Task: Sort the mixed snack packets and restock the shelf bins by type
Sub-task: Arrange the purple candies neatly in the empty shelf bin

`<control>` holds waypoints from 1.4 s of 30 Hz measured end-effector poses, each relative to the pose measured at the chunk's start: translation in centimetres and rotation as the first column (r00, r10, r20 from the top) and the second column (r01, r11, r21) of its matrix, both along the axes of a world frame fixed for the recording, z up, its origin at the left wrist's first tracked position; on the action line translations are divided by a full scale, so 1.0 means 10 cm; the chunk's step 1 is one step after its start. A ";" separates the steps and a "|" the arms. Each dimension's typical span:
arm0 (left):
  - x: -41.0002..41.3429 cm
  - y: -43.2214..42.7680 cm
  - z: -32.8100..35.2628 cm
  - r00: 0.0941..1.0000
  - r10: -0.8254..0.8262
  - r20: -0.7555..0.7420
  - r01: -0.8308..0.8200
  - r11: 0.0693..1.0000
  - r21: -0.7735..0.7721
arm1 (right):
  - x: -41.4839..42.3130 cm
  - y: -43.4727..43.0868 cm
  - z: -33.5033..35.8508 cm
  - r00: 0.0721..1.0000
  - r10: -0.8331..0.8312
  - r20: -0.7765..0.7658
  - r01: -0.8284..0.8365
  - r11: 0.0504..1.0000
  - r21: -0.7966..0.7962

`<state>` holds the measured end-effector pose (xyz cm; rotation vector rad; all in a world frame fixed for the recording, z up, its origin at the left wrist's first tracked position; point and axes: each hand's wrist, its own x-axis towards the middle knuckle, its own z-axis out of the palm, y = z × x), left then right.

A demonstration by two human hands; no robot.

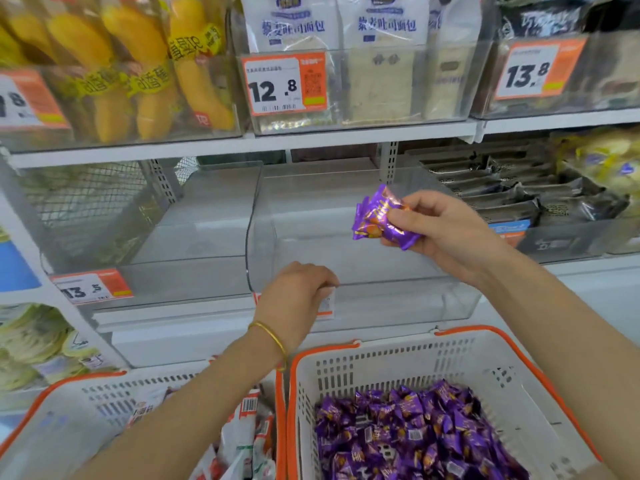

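The right hand (pixel 446 233) pinches a small bunch of purple packets (pixel 377 216) between thumb and fingers, raised over the empty clear bin (pixel 311 216) on the middle shelf. The left hand (pixel 294 296) sits on the bin's front rim with its fingers curled over the edge. They seem to grip it, though the knuckles hide the tips. Below, the right basket (pixel 381 344) holds the rest of the purple stock (pixel 415 438), and the left basket (pixel 69 403) holds white-and-red packs (pixel 249 438).

The pinch is the main risk. Several slick wrappers hang from one hold and the outer ones fan out loose, so one could slip free early and drop short of the bin — onto the shelf ledge, or into the left basket, where it would mix the types again.

Aim is the second risk. The next bin (pixel 194 237) to the left is just as clear and bare, and the wall between the two is hard to see. A careless toss could land the packets in the wrong one.

The left hand also covers most of the tag (pixel 327 304), so the bin's type goes unchecked. A pull on that rim could drag the light bin forward off the shelf.
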<state>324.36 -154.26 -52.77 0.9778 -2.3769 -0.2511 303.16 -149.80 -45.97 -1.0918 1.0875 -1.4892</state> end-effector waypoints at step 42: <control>0.50 -0.61 0.03 0.899 0.241 -0.366 -0.131 0.945 0.301 | 0.75 -1.94 -1.11 0.559 0.171 -0.812 0.235 0.906 0.353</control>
